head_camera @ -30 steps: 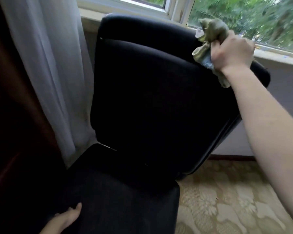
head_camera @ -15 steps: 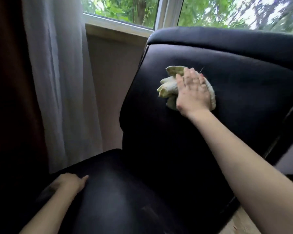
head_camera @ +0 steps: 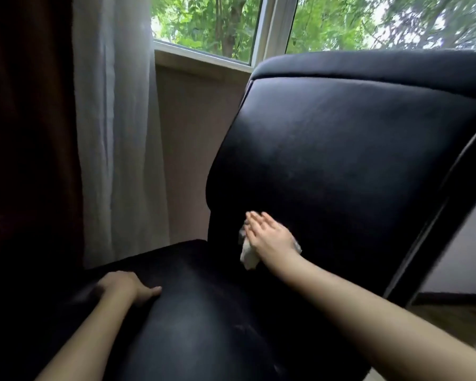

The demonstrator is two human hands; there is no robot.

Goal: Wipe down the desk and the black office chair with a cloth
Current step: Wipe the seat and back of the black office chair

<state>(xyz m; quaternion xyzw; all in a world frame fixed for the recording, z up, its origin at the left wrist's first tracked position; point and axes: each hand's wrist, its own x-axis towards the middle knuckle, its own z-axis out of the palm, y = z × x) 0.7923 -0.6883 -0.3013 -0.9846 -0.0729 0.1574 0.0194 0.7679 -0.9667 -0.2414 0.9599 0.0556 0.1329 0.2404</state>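
Chair [head_camera: 341,160], black, stands before a window [head_camera: 209,26] and a pale curtain [head_camera: 116,133]. Right hand [head_camera: 270,237], fingers straight, presses the crumpled cloth [head_camera: 248,255] against the lower backrest. Left hand [head_camera: 124,287] rests on the seat's left edge, its fingers lost in shadow.

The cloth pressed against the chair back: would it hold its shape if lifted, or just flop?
Probably floppy: the cloth bunches and droops below the right hand. Likely light, since that flat hand alone pins it to the backrest.
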